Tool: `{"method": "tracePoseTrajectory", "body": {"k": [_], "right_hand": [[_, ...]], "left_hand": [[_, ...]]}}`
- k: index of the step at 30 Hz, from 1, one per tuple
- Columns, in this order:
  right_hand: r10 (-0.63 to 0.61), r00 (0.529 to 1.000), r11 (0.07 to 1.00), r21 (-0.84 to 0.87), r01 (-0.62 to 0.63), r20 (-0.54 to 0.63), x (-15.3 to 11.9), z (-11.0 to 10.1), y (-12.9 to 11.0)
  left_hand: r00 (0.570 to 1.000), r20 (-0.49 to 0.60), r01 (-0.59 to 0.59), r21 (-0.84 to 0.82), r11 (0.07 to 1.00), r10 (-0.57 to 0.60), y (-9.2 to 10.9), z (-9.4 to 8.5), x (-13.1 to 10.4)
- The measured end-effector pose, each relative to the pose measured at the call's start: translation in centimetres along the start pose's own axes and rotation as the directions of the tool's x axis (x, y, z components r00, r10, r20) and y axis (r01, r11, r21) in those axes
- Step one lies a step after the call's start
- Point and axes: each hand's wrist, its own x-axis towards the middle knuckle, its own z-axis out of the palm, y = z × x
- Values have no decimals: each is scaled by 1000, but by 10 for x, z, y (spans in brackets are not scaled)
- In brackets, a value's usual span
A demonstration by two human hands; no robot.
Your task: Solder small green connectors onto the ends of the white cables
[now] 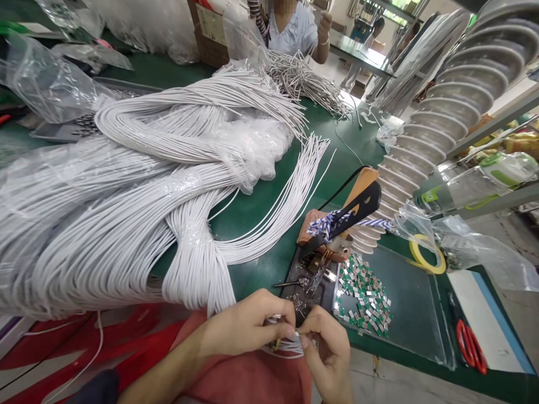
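A: What do the hands have hold of?
B: The left hand (263, 322) curls with thumb and forefinger pinched nearly flat on a thin white cable (297, 334). The right hand (328, 349) meets it, fingertips closed on the same small tip, with hardly any gap.

A: Where is that cable?
B: At the near edge of the green surface (252, 275), above reddish cloth (248, 376) on the lap. More white strands loop beneath the fingers.

A: And the big pile?
B: Smooth, round, pale cable bundles (197, 258), bent in soft curves and partly wrapped in crinkled clear film (256, 146). One loose fan of ends sweeps up to the right.

A: What lies to the right?
B: A rough brown block (310, 224) bound with blue-and-white cord, then a flat tray (415, 306) with small green-and-silver pieces (366, 294) heaped at its left. Red-handled scissors (472, 347) lie beyond. A ribbed, see-through hose (440, 120) slants down behind.

A: Open room?
B: A bare strip of smooth surface between bundles and block, and the tray's right half.
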Motion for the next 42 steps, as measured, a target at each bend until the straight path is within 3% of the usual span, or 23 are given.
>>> {"method": "tracePoseTrajectory", "body": {"k": [25,42], "right_hand": [[29,999,999,-27,-29,-17,-1,0,0],[34,999,999,-28,-35,-18,1,1,-1]], "left_hand": [[996,-30,85,-31,996,-86,-1,2,0],[998,-59,-32,22,999,33,0,3,1]]}}
